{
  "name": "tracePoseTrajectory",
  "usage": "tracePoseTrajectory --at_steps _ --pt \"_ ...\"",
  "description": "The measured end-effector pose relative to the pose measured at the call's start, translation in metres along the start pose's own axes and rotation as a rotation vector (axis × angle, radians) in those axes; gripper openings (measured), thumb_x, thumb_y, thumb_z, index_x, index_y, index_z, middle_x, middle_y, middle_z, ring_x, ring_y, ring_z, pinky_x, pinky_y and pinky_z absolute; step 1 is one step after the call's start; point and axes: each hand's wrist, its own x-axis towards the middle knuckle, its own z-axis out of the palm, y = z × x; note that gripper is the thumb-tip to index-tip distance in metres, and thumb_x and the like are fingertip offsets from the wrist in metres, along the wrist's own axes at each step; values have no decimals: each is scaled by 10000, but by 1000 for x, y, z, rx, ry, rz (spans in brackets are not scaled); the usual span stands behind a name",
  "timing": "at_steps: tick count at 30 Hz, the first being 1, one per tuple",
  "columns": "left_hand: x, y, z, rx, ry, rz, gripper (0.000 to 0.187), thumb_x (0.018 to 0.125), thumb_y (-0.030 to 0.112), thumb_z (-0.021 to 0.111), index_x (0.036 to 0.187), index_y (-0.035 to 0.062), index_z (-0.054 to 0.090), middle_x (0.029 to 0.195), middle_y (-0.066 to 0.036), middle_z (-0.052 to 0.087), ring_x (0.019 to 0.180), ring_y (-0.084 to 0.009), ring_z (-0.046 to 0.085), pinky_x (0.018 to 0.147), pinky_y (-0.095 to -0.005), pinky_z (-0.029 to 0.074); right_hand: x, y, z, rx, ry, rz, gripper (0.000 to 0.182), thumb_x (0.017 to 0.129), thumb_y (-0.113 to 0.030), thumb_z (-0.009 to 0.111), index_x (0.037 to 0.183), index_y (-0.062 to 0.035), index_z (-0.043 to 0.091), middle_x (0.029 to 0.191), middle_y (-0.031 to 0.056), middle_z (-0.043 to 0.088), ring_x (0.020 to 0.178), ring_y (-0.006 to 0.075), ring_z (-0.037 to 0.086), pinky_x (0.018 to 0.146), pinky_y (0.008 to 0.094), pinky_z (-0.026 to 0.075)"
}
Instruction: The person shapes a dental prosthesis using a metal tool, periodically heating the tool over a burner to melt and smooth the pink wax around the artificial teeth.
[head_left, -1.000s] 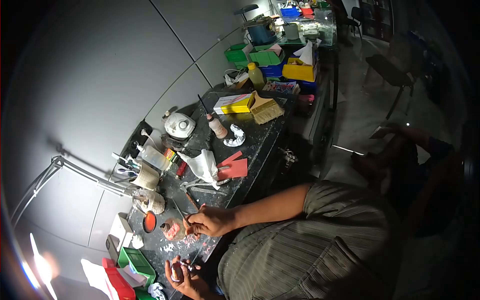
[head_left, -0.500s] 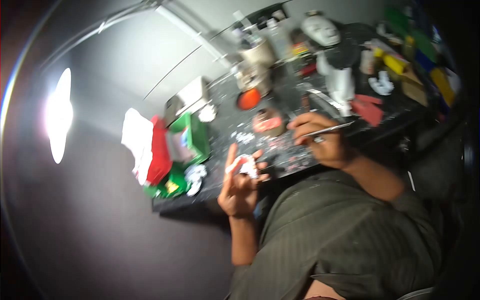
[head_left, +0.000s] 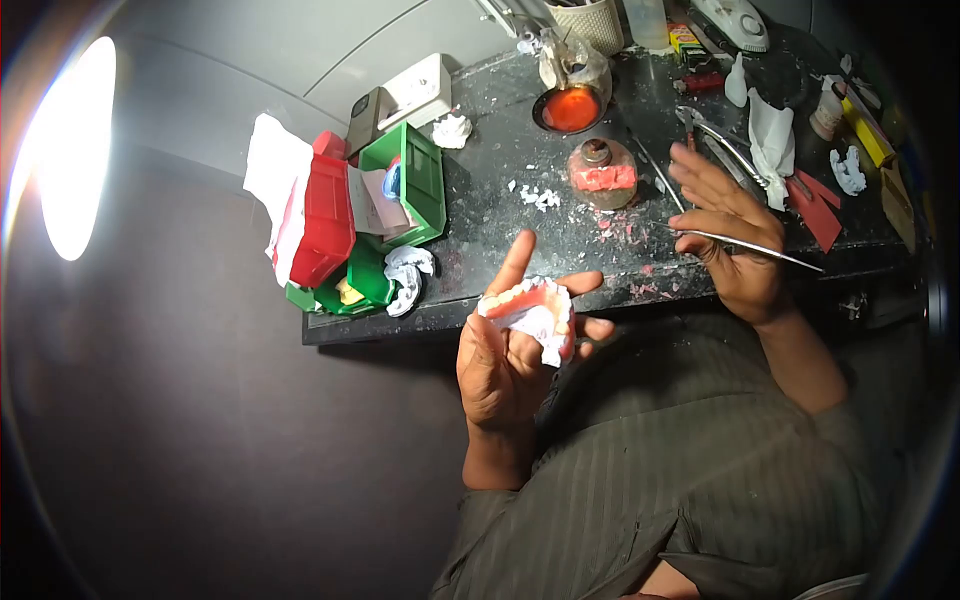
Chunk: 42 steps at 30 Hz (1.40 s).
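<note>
A plaster dental model point(head_left: 540, 313) with pink wax and a row of teeth rests in my left hand point(head_left: 512, 362), palm up, with the thumb at its left side and the fingers spread beneath and beyond it. My right hand point(head_left: 735, 245) holds a thin metal tool point(head_left: 765, 250) between thumb and finger, its other fingers stretched out. The tool's tip points left. Between the hands, farther back on the black table point(head_left: 490, 215), stands a glass burner point(head_left: 603, 175) with pink wax on it. Pink and white scraps lie around it.
Green bins point(head_left: 418, 190) and a red bin point(head_left: 325, 225) stand at the left edge, beside a plaster piece point(head_left: 408, 277). A dish of red wax point(head_left: 572, 108) is at the back. At the right lie red wax sheets point(head_left: 817, 210), white tissue point(head_left: 771, 140) and a yellow box point(head_left: 868, 130).
The view has shifted and sharpened. My left hand still holds the model, now seen more clearly. My right hand has opened its outer fingers upward while keeping the tool.
</note>
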Motion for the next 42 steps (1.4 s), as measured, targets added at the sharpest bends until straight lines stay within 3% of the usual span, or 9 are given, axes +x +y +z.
tracePoseTrajectory --at_steps 9,15,24,26,27,32,36,41,42 --pt "3 -5 -7 127 59 -7 769 1085 538 258 1629 53 11 1450 -434 403 1155 -505 630 865 -490 605 0 -6 -2 -70 -40 66 123 913 -20 713 1026 24 735 1004 144 743 922 235 730 805 313 583" --pt "5 -8 -5 274 201 -59 733 1099 493 241 1583 -51 152 1435 -431 422 1155 -508 630 875 -493 611 0 -6 -1 -69 -9 96 121 924 -26 704 1028 31 731 1022 159 751 944 258 736 835 323 578" --pt "5 -10 -14 -112 242 -100 724 1108 484 192 1419 -136 399 1369 -468 453 1096 -499 663 824 -428 648 -1 -5 1 -63 -1 113 115 930 -37 705 1015 36 730 1013 155 758 948 265 741 849 335 573" --pt "5 -9 -20 -74 229 -168 756 1099 527 183 1374 -120 460 1239 -444 568 955 -440 726 693 -393 657 -1 -5 1 -72 -13 107 116 933 -45 704 1009 39 730 1007 156 759 943 262 743 842 335 575" --pt "5 -11 -10 69 399 -193 767 1092 558 179 1281 -98 529 1030 -383 669 699 -377 737 508 -351 606 0 -5 0 -72 -16 108 116 933 -45 704 1009 39 730 1007 156 759 943 262 743 842 335 575" --pt "7 -18 -13 353 342 -267 751 1084 584 212 969 -48 603 658 -210 616 359 -239 510 324 -292 419 -5 -10 4 171 -71 218 104 929 -36 703 1000 35 732 997 154 761 936 260 744 836 334 582" --pt "10 -26 -11 562 390 -229 758 1068 621 281 871 -24 627 558 -29 509 397 -97 441 341 -249 342 0 -32 16 265 -285 66 99 912 -10 701 993 44 717 978 202 738 955 317 743 876 400 598" --pt "11 -31 -11 691 436 -176 702 1078 600 273 869 23 615 566 -8 515 416 -67 440 367 -232 313 -3 -40 27 302 -356 125 108 891 0 703 990 42 719 983 194 745 1006 347 742 910 423 588" --pt "11 -31 -12 700 429 -155 690 1082 589 272 862 27 606 572 -8 522 426 -64 446 378 -228 320 -6 -38 29 299 -353 129 129 887 -8 712 1009 29 730 1003 169 750 1010 310 740 886 364 584"
